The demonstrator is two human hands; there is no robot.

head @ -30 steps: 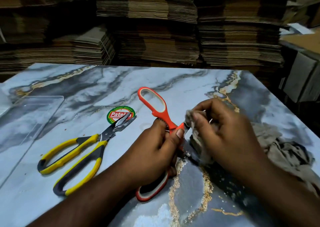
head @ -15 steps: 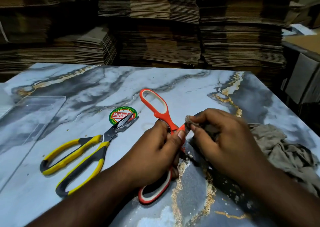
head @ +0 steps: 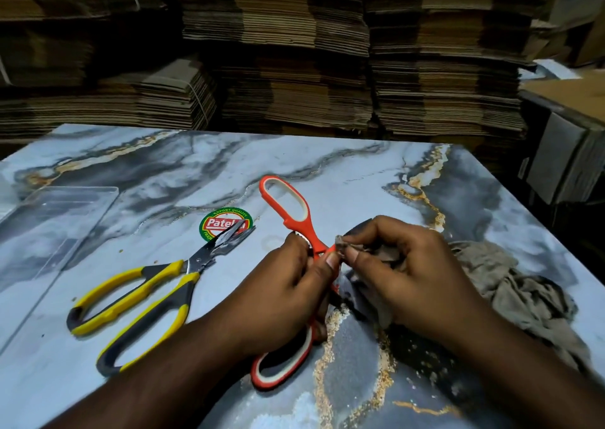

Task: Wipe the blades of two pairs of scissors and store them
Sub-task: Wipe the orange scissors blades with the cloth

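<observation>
Two hands (head: 278, 301) on orange scissors (head: 288, 209), handles spread, w/ cloth (head: 510, 284).

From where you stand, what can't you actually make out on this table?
- Orange scissors blades: head view, hidden behind both hands and the cloth.
- Left hand grip: its fingers wrap the far side of the scissors, out of sight.
- Right hand palm: covered by its own knuckles, so how much cloth it holds is unclear.
- Yellow scissors blade tips: blurred over the round sticker.
- Clear tray: cut off by the left edge.
</observation>
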